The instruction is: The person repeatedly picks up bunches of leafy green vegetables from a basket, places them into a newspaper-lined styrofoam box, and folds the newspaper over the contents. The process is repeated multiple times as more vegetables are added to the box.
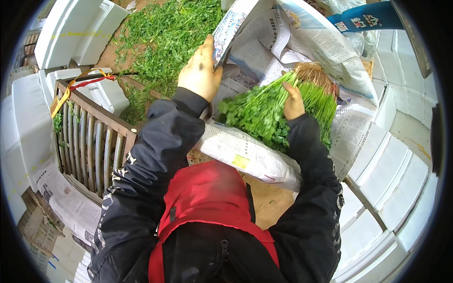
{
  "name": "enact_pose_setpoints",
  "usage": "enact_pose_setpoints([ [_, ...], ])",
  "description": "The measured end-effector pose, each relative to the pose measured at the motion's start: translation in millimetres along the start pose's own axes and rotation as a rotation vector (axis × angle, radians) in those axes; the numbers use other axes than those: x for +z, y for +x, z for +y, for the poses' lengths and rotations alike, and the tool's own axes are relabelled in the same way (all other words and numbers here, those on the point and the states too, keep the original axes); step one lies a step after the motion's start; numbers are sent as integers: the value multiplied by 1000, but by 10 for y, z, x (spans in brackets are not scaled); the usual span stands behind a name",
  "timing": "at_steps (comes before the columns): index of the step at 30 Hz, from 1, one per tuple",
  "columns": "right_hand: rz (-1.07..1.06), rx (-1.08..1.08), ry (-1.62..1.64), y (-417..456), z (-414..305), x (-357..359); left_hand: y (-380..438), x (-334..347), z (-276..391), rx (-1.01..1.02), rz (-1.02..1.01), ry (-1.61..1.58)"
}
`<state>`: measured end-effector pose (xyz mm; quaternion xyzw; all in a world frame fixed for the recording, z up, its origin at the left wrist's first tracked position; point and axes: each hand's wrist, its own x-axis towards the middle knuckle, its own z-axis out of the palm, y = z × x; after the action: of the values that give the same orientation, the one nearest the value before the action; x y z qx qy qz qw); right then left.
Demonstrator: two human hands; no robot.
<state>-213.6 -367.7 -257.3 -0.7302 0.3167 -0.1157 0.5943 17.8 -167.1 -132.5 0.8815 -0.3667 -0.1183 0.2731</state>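
Note:
My left hand [201, 72] lies with fingers extended against the left side of an upright, newspaper-lined box edge [230, 32]. Inside the newspaper lining [251, 56] rests a bundle of cilantro [262, 106], its brown roots [313, 72] towards the upper right and its leaves towards the lower left. Over the stems is my right hand [294, 102], thumb showing and the other fingers mostly hidden among the greens. More green stems [318, 102] stand just right of that hand. A newspaper flap [247, 152] folds over the box's near side.
Loose cilantro [170, 35] covers the ground beyond my left hand. A slatted wooden stool or chair [95, 141] with yellow and red ties stands at left. White foam boxes [385, 173] line the right, and more foam boxes [70, 35] stand upper left. Newspapers [67, 205] lie lower left.

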Motion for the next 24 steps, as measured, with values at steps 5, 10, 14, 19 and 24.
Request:
enact_pose_setpoints([
  [5,245,591,-175,481,587,-132,5,58,-48,36,22,-31],
  [10,98,496,-838,654,441,-115,-1,54,-61,23,22,-37],
  [14,90,104,-1057,567,-191,107,-6,38,-41,1,22,-24],
  [19,-178,-458,-1071,518,-80,891,-7,39,-18,1,17,-35],
  [24,-555,-214,-1150,269,100,619,1,68,-84,18,42,-33],
])
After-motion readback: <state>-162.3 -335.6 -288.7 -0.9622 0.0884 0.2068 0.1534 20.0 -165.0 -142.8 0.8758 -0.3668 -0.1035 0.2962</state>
